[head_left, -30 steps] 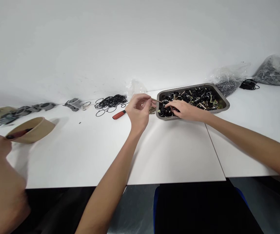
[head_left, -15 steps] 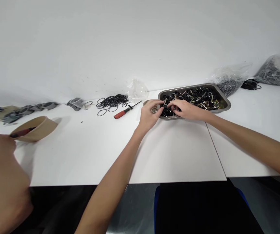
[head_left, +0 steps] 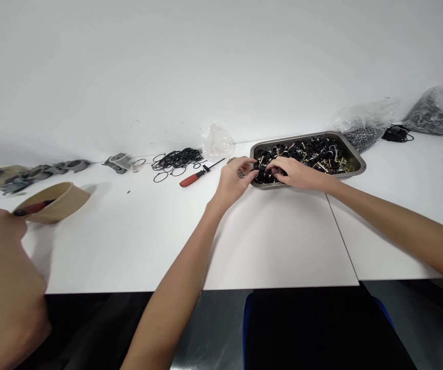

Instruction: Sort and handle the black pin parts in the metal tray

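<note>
Both hands meet at the near-left corner of the metal tray (head_left: 356, 160). The left hand (head_left: 234, 180) and right hand (head_left: 296, 173) have their fingers pressed together around one small black part (head_left: 262, 168), right over the tray's rim. Honestly the risk looks like a fumble: it's tiny, so a slip could drop it onto the brass bits (head_left: 240, 173) just left of the tray, or roll it off the counter (head_left: 275, 241).
</note>
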`<state>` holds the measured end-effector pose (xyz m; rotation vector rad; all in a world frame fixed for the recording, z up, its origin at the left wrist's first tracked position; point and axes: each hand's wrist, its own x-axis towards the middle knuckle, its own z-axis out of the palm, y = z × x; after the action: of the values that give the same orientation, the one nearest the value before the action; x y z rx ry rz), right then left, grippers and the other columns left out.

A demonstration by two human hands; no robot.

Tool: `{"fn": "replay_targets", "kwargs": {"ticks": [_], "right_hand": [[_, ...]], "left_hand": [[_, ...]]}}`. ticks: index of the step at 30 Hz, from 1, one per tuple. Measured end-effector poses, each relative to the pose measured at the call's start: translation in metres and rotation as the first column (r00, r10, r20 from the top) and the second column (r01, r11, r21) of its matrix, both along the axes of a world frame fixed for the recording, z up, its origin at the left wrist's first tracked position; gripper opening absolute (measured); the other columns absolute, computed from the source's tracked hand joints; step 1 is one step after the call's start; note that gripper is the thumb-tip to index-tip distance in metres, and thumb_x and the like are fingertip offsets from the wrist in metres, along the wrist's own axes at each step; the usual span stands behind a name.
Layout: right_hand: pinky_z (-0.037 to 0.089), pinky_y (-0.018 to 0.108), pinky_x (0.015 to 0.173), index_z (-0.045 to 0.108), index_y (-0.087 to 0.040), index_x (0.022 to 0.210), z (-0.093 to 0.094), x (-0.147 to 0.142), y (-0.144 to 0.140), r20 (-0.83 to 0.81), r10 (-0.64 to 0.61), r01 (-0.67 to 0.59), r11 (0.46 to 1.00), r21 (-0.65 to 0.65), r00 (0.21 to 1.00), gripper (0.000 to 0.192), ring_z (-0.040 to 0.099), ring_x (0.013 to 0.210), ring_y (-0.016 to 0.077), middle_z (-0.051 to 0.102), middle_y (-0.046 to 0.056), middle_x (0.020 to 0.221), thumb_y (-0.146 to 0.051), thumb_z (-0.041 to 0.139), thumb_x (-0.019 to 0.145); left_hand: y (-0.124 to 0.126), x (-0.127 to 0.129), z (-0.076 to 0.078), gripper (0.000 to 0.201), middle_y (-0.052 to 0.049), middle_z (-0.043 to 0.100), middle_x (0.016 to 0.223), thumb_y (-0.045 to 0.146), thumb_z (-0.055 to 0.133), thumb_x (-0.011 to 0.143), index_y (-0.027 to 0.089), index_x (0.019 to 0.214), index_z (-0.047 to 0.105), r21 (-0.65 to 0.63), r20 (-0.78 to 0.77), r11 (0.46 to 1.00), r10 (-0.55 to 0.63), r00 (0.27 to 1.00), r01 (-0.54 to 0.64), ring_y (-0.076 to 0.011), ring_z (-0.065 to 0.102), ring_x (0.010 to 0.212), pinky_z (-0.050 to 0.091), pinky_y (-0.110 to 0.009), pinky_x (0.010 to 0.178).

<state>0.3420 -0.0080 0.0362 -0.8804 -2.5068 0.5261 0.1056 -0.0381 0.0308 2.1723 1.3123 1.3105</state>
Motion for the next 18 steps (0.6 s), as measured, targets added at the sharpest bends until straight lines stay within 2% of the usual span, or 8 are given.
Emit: {"fn": "replay_targets", "kwargs": {"ticks": [4, 6, 8, 10, 12, 14, 16, 18], "right_hand": [[0.049, 0.041, 0.094, 0.065, -0.016, 0.12, 0.001, 0.0, -0.001, 0.009, -0.002, 0.002, 1.0, -0.004, 1.0, 0.03, 0.062, 0.102, 0.0237, 0.067, 0.013, 0.119, -0.024, 0.045, 0.099], [0.049, 0.041, 0.094, 0.064, -0.016, 0.121, 0.002, 0.0, -0.002, 0.012, -0.005, 0.005, 1.0, 0.002, 1.0, 0.031, 0.062, 0.103, 0.0239, 0.067, 0.013, 0.119, -0.024, 0.044, 0.099], [0.049, 0.041, 0.095, 0.064, -0.016, 0.122, 0.002, 0.0, -0.002, 0.011, -0.009, 0.009, 1.0, 0.01, 1.0, 0.031, 0.062, 0.104, 0.0242, 0.067, 0.014, 0.119, -0.024, 0.045, 0.099], [0.049, 0.041, 0.095, 0.064, -0.015, 0.122, 0.002, 0.0, -0.001, 0.018, -0.01, 0.01, 1.0, 0.014, 1.0, 0.031, 0.062, 0.104, 0.0244, 0.067, 0.015, 0.119, -0.024, 0.045, 0.1], [0.05, 0.041, 0.094, 0.065, -0.014, 0.12, 0.001, -0.001, 0.0, 0.028, -0.006, 0.005, 1.0, 0.016, 1.0, 0.03, 0.062, 0.103, 0.0245, 0.068, 0.015, 0.117, -0.023, 0.046, 0.099], [0.05, 0.042, 0.093, 0.066, -0.015, 0.117, 0.0, -0.001, 0.001, 0.025, -0.003, 0.003, 1.0, 0.021, 1.0, 0.029, 0.062, 0.102, 0.0249, 0.068, 0.014, 0.115, -0.021, 0.047, 0.097], [0.05, 0.043, 0.094, 0.066, -0.016, 0.116, -0.002, -0.001, 0.003, 0.012, -0.006, 0.006, 0.999, 0.033, 1.0, 0.029, 0.062, 0.103, 0.0255, 0.068, 0.014, 0.115, -0.021, 0.047, 0.096], [0.051, 0.044, 0.095, 0.066, -0.016, 0.119, -0.004, 0.0, 0.004, 0.01, -0.012, 0.011, 0.999, 0.042, 1.0, 0.031, 0.063, 0.105, 0.0261, 0.068, 0.015, 0.118, -0.022, 0.046, 0.096]], "left_hand": [[-0.004, -0.001, 0.011, 0.016, -0.004, 0.075, 0.09, 0.03, 0.077, 0.081, 0.021, 0.095, 0.075, 0.061, 0.185, 0.997, 0.035, 0.982, -0.047, -0.0164, 0.068, 0.079, 0.058, -0.032, 0.079], [-0.005, 0.0, 0.014, 0.019, -0.004, 0.075, 0.091, 0.034, 0.079, 0.081, 0.021, 0.094, 0.074, 0.053, 0.294, 0.998, 0.029, 0.955, -0.047, -0.0167, 0.07, 0.08, 0.06, -0.032, 0.077], [-0.007, 0.003, 0.017, 0.024, -0.005, 0.075, 0.088, 0.038, 0.081, 0.081, 0.021, 0.095, 0.074, 0.004, 0.398, 1.0, -0.009, 0.918, 0.009, -0.0174, 0.071, 0.077, 0.062, -0.033, 0.072], [-0.01, 0.006, 0.02, 0.028, -0.005, 0.075, 0.084, 0.042, 0.084, 0.079, 0.021, 0.095, 0.074, -0.086, 0.448, 0.987, -0.083, 0.89, 0.135, -0.0182, 0.072, 0.07, 0.063, -0.035, 0.068], [-0.016, 0.01, 0.022, 0.031, -0.005, 0.075, 0.08, 0.043, 0.088, 0.075, 0.02, 0.093, 0.076, -0.214, 0.444, 0.929, -0.184, 0.877, 0.303, -0.0189, 0.071, 0.063, 0.064, -0.037, 0.065], [-0.023, 0.016, 0.024, 0.033, -0.005, 0.075, 0.075, 0.044, 0.091, 0.071, 0.019, 0.088, 0.077, -0.354, 0.416, 0.822, -0.29, 0.862, 0.447, -0.02, 0.071, 0.057, 0.065, -0.04, 0.064], [-0.029, 0.023, 0.025, 0.032, -0.005, 0.073, 0.068, 0.044, 0.092, 0.071, 0.019, 0.083, 0.077, -0.479, 0.36, 0.71, -0.377, 0.853, 0.516, -0.0213, 0.072, 0.056, 0.065, -0.039, 0.063], [-0.032, 0.029, 0.023, 0.029, -0.005, 0.071, 0.062, 0.044, 0.09, 0.074, 0.018, 0.079, 0.077, -0.575, 0.279, 0.633, -0.444, 0.852, 0.518, -0.0214, 0.072, 0.055, 0.064, -0.037, 0.06]]}}
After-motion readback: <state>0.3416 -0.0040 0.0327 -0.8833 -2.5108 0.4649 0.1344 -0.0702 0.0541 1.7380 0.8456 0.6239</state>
